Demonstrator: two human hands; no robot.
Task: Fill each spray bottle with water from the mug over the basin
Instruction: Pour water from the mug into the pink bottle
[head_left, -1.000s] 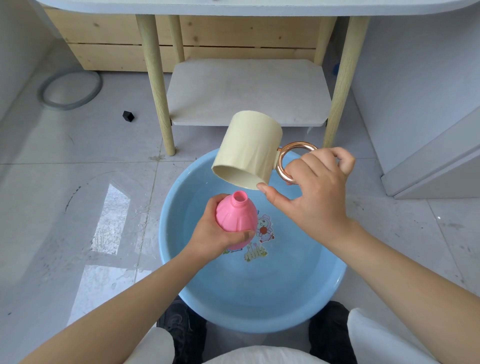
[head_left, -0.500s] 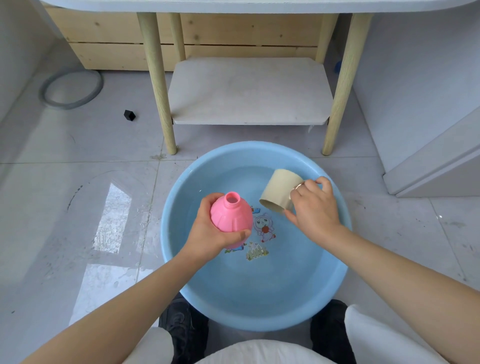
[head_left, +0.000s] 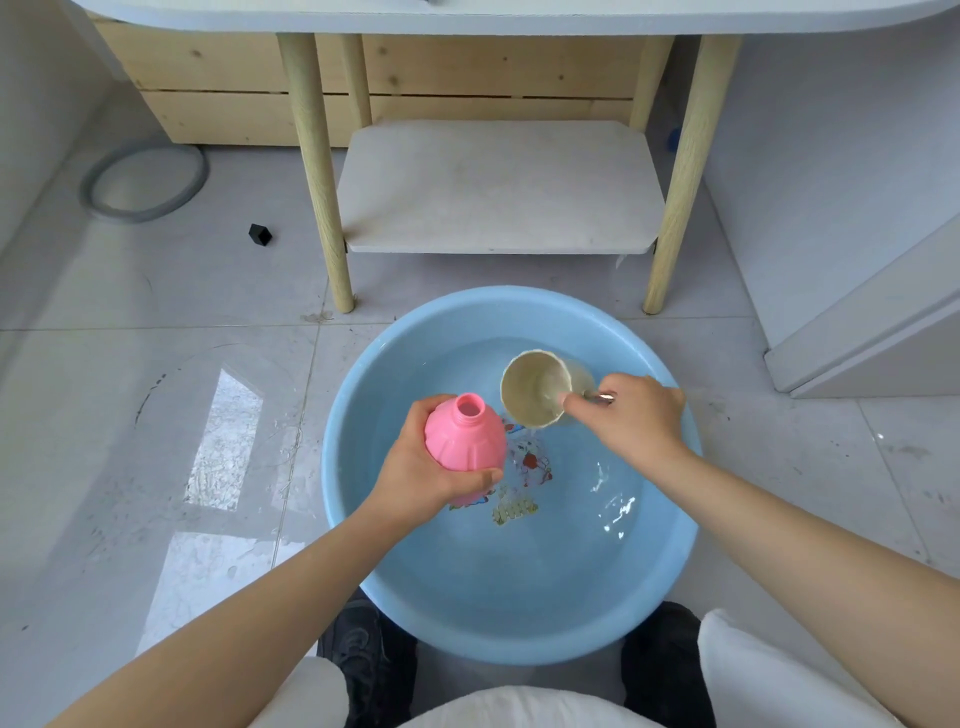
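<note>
The pink spray bottle (head_left: 466, 441) is held upright above the left part of the blue basin (head_left: 670, 582), its cap off and its narrow neck open to the top. It is gripped round the belly by the left hand (head_left: 415, 475), fingers and thumb curled about it.

Just right of the bottle, the cream mug (head_left: 536, 396) is tipped on its side with its mouth turned toward the camera and its lower edge dipped in the basin's water. The metal handle is pinched by the right hand (head_left: 636, 422), whose fingers are closed round it.

The step in hand is judged to be the scooping of water. The mug should be sunk mouth-first until well filled, then righted before it is lifted, so that little is lost. The bottle is best kept level and over the basin, so that spill is caught below. Because the neck is small against the mug's wide rim, the pour should be made slowly, with the rim brought close above the opening and tilted by degrees; a thin stream is needed.

How much water the bottle holds cannot be told, as its wall is opaque. Beyond the basin stand the wooden legs and lower shelf (head_left: 498, 187) of a bench on a wet tiled floor (head_left: 156, 415).
</note>
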